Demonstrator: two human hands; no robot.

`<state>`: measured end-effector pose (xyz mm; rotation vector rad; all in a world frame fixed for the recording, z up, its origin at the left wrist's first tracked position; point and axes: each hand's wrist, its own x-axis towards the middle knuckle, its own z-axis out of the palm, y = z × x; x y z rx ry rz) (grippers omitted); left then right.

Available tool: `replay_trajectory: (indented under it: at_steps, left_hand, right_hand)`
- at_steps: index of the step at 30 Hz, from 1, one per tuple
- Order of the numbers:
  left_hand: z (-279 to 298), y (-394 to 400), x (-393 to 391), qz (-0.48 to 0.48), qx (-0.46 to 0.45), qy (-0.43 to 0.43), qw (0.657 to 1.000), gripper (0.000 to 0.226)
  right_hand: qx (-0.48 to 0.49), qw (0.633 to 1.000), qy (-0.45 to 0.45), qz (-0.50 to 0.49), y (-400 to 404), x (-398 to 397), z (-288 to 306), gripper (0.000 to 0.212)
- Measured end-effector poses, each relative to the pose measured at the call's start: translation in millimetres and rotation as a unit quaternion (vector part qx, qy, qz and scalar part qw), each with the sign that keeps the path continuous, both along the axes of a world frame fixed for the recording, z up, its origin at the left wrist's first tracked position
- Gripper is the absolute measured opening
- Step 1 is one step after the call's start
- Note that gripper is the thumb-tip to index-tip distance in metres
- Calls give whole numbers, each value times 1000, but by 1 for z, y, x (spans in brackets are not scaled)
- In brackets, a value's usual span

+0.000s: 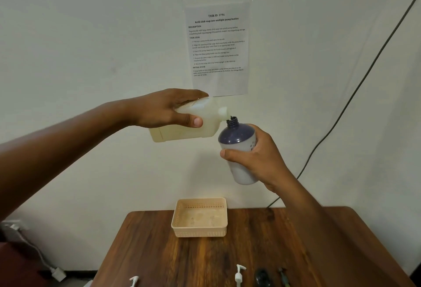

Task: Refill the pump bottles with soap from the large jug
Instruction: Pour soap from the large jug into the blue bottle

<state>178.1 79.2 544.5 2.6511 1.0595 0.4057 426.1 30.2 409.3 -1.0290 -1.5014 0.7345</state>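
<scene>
head view: the left hand (173, 110) held the large jug (193, 122) tipped almost flat, well above the table (284, 241), with the fingers laid over its upper side and the thumb pressed against the near face, so the hand was clamped around the body. the right hand (257, 156) was wrapped around the pump bottle (239, 147), thumb across the front and fingers curled behind, holding it leaning a little to the left with its open threaded neck just under the jug's spout. spout and neck looked to be touching or all but touching; whether soap was running could not be told. pale liquid lay along the low side of the jug.

to do this pour well, i judged that the spout should stay right over the narrow mouth and the jug be tilted up slowly, since thick soap tends to arrive in a gulp. resting the spout lip on the neck would steady both. the dark shoulder hid the level, so watching the paler lower part, and stopping short of the neck, seemed wise. both were held in the air, so a spill would fall toward the basket (180, 213), which sat empty at the table's far edge. white pump heads (239, 274) and a dark bottle (262, 277) lay at the near edge.
</scene>
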Motion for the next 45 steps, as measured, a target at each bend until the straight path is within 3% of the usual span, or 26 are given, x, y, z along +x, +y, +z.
replay_trajectory:
  at_steps: [40, 45]
  left_hand:
    - [13, -2, 4, 11, -2, 20, 1000, 82]
    - [13, -1, 4, 13, 0, 16, 1000, 71]
  right_hand:
    - [7, 1000, 7, -12, 2, -1, 3, 60]
    - [7, 1000, 4, -10, 2, -1, 5, 57]
